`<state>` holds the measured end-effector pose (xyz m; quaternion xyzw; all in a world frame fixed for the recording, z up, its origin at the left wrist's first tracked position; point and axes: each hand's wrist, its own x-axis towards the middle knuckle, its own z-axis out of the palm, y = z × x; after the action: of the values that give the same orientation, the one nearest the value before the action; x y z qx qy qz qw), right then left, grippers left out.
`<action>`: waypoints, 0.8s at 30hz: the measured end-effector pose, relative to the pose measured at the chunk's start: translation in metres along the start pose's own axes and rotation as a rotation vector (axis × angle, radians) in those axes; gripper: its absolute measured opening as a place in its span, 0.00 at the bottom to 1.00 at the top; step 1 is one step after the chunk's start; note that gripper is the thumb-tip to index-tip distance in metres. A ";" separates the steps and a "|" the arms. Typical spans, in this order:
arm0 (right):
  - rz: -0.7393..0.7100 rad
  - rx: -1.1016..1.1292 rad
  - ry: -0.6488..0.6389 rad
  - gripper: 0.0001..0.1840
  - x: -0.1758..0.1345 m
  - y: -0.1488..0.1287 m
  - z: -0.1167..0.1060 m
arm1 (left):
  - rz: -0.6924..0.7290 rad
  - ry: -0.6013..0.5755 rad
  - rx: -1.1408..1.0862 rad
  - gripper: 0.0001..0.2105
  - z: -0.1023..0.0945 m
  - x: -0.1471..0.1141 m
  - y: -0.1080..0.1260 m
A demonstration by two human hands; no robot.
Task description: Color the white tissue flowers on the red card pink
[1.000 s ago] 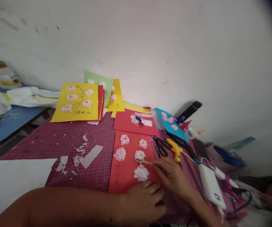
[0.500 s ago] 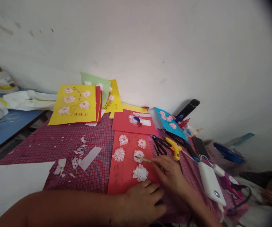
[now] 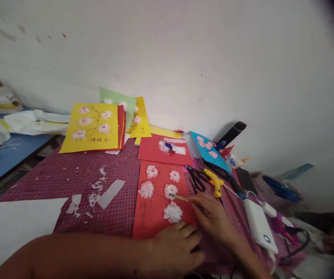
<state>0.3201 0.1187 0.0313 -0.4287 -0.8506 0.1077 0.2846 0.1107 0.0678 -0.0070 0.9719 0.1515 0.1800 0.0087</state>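
A red card [image 3: 158, 228] lies in front of me, with several crumpled-paper flowers stuck on it and handwritten characters at its left. Most flowers are tinted pink; the lowest one, a paper flower [image 3: 173, 212], looks white. In my right hand [image 3: 213, 215] is a thin paintbrush [image 3: 181, 198] with a pale handle. Its tip meets the middle-right flower [image 3: 170, 191]. My left hand [image 3: 180, 246] rests on the card's lower edge, its fingers laid down, slightly bent and holding nothing, just below the white flower.
Behind the card, a clear dish [image 3: 166, 146] with blue and red dabs sits on another red sheet [image 3: 149, 151]. Scissors [image 3: 197, 180], a yellow glue gun [image 3: 214, 182] and a white power bank [image 3: 261, 226] lie right. Paper scraps [image 3: 111, 193] and finished yellow cards [image 3: 68, 145] are left.
The paintbrush tip has shifted slightly right and down on the same flower, and my right hand moved a little with it. My left hand stays put.
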 end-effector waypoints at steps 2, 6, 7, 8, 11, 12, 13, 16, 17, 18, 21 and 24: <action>0.009 0.010 0.034 0.12 0.004 0.004 -0.009 | 0.012 0.026 0.025 0.17 0.002 0.000 0.000; 0.041 -0.045 0.097 0.10 0.032 0.018 -0.020 | 0.010 0.109 0.082 0.13 0.015 0.002 -0.001; 0.058 -0.074 0.102 0.10 0.043 0.024 -0.020 | 0.014 0.123 0.092 0.13 0.020 0.003 -0.002; 0.084 -0.106 0.103 0.11 0.056 0.031 -0.018 | 0.015 0.131 0.103 0.13 0.024 0.004 -0.002; 0.213 -0.209 0.116 0.14 0.099 0.053 -0.008 | 0.047 0.117 0.130 0.13 0.037 0.007 -0.005; 0.238 -0.230 0.121 0.15 0.113 0.060 -0.003 | 0.055 0.110 0.138 0.13 0.042 0.008 -0.006; 0.250 -0.243 0.114 0.15 0.125 0.067 0.002 | 0.053 0.107 0.143 0.13 0.048 0.009 -0.007; 0.284 -0.288 0.083 0.15 0.153 0.082 0.017 | -0.009 0.125 0.117 0.18 0.063 0.015 -0.008; 0.295 -0.302 0.071 0.15 0.159 0.085 0.022 | -0.039 0.126 0.095 0.20 0.067 0.017 -0.009; 0.306 -0.314 0.061 0.14 0.164 0.088 0.026 | -0.059 0.121 0.072 0.21 0.070 0.018 -0.009; 0.333 -0.328 0.035 0.15 0.169 0.093 0.036 | -0.053 0.085 0.044 0.19 0.074 0.020 -0.011; 0.341 -0.315 0.019 0.15 0.168 0.096 0.040 | -0.045 0.099 0.053 0.19 0.074 0.019 -0.011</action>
<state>0.2819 0.3122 0.0238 -0.6065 -0.7693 0.0163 0.1999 0.1508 0.0872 -0.0707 0.9580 0.1784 0.2235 -0.0207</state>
